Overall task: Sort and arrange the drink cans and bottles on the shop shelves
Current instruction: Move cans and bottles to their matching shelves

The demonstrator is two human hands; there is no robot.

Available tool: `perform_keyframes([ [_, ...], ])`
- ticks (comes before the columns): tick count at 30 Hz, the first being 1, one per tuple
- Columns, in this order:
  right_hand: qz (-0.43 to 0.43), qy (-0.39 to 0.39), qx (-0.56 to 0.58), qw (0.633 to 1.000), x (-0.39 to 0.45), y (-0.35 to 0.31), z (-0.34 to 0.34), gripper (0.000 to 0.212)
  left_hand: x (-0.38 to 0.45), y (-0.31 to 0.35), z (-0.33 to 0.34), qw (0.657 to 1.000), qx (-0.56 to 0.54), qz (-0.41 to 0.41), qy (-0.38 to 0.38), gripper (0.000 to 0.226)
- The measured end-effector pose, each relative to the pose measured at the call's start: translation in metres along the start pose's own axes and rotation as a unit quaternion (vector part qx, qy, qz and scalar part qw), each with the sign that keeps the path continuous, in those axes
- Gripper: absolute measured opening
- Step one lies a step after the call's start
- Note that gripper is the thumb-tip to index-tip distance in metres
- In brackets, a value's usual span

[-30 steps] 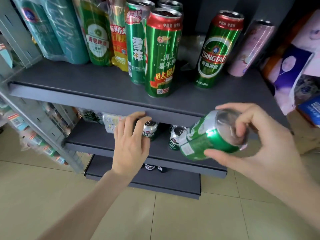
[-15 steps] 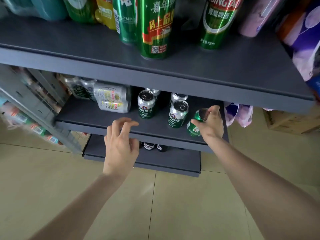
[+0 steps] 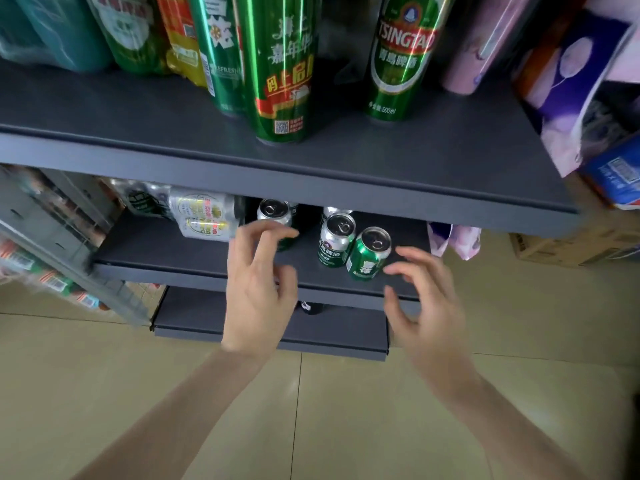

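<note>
Hands hover at frame centre, both released: left hand before a can, right hand just beside the green can standing on the middle shelf.

I see a dark grey top shelf with tall green cans standing on it, one pink can and some blue-green bottles at the left. On the middle shelf under it stand a small green can and, touching it, a silver and green can, with a wrapped pack of cans lying further left. The bottom shelf sits just over the tan tile floor.
</note>
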State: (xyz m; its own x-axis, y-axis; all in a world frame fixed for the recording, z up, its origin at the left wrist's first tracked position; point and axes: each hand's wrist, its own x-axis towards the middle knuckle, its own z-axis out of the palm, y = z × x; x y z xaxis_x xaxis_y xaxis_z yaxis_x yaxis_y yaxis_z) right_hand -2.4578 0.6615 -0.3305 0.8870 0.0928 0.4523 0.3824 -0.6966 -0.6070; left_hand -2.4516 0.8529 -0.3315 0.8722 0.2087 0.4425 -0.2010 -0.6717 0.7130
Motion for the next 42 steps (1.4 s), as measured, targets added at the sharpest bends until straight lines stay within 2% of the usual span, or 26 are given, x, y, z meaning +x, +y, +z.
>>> perform_keyframes([
  [2,-0.085,0.028,-0.034,0.995,0.013,-0.015,-0.043,0.02,0.024,0.03,0.006,0.999,-0.021,0.034,0.012,0.044],
  [4,-0.092,0.031,-0.051,0.994,0.042,-0.014,-0.07,0.025,0.049,0.05,0.017,0.997,0.005,0.076,0.012,0.045],
  [7,-0.05,0.029,-0.063,0.996,0.1,-0.002,-0.081,0.043,0.078,0.067,0.04,0.993,0.1,0.065,0.0,0.051],
  [10,-0.006,0.079,-0.072,0.994,0.168,0.012,-0.081,0.064,0.088,0.08,0.055,0.975,0.221,0.004,-0.036,0.063],
  [14,0.092,0.112,-0.037,0.989,0.235,0.008,-0.074,0.089,0.095,0.084,0.053,0.956,0.257,-0.05,-0.129,0.071],
  [18,0.182,0.097,-0.011,0.978,0.279,0.009,-0.066,0.097,0.1,0.089,0.046,0.944,0.272,-0.065,-0.176,0.073],
  [21,0.193,0.094,0.013,0.977,0.294,0.019,-0.062,0.095,0.101,0.089,0.046,0.942,0.277,-0.066,-0.18,0.073],
  [25,0.12,0.229,0.037,0.965,0.287,0.02,-0.059,0.066,0.103,0.087,0.048,0.943,0.275,-0.064,-0.174,0.072],
  [28,0.056,0.281,0.057,0.956,0.265,0.018,-0.06,0.045,0.102,0.087,0.048,0.943,0.273,-0.067,-0.177,0.071],
  [31,0.033,0.311,0.088,0.946,0.227,0.006,-0.066,0.051,0.104,0.087,0.049,0.943,0.268,-0.069,-0.183,0.071],
  [34,0.026,0.278,0.122,0.952,0.176,-0.018,-0.077,0.057,0.105,0.086,0.043,0.951,0.235,-0.055,-0.192,0.073],
  [38,0.061,0.149,0.179,0.971,0.114,-0.072,-0.105,0.06,0.083,0.084,0.006,0.963,0.127,-0.017,-0.237,0.07],
  [40,0.041,0.086,0.178,0.979,0.1,-0.1,-0.121,0.058,0.064,0.08,-0.03,0.956,0.079,-0.007,-0.283,0.072],
  [42,0.001,0.046,0.168,0.985,0.097,-0.135,-0.141,0.052,0.054,0.083,-0.075,0.957,0.029,0.012,-0.289,0.073],
])
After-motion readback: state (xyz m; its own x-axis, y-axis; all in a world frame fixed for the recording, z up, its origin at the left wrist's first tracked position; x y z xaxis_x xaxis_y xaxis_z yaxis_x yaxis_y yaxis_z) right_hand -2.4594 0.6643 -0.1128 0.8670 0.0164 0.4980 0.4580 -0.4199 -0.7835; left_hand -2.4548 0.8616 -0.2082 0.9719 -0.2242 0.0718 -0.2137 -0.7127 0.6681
